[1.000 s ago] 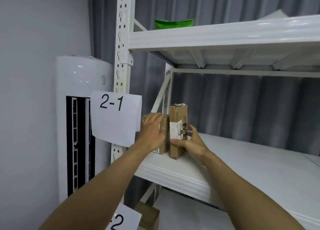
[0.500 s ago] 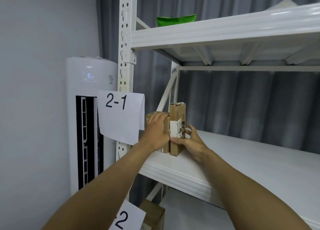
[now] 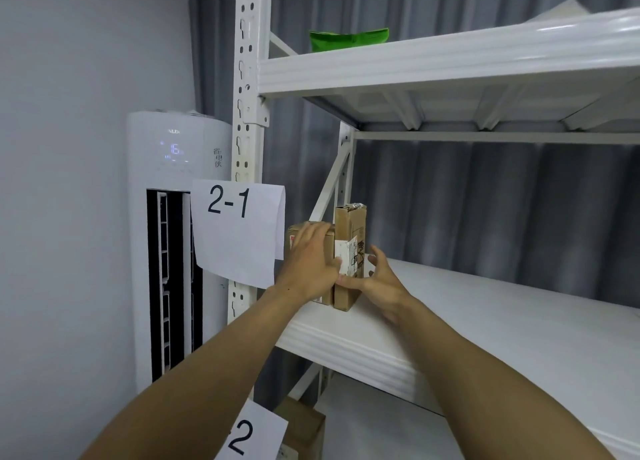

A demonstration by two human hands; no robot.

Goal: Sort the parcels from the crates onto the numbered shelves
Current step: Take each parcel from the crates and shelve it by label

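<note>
Centre frame, by white paper label 2-1 (image 3: pixel 239 231): my left hand (image 3: pixel 308 262) lies flat on short brown cardboard parcel (image 3: pixel 294 235); right hand (image 3: pixel 381 283), fingers spread, thumb touching tall brown cardboard parcel (image 3: pixel 349 224). I'd square both upright, flush.

Tall white floor-standing air conditioner (image 3: pixel 166 179) at left, upright and close against a plain pale grey wall (image 3: pixel 69 182). Rounded top on the casing, smooth glossy front. High on the front, a small lit display (image 3: pixel 175 149) in bluish-white, reading what looks like 16, with faint icons around it too small to make out. Just right of the display, three dark characters (image 3: pixel 218 158) printed in a vertical column. Below, a long black vertical vent opening (image 3: pixel 169 286) with narrow white louvres set upright inside. Behind and to the right, a grey pleated fabric curtain (image 3: pixel 485 199) hanging in even vertical folds, filling the background.
</note>
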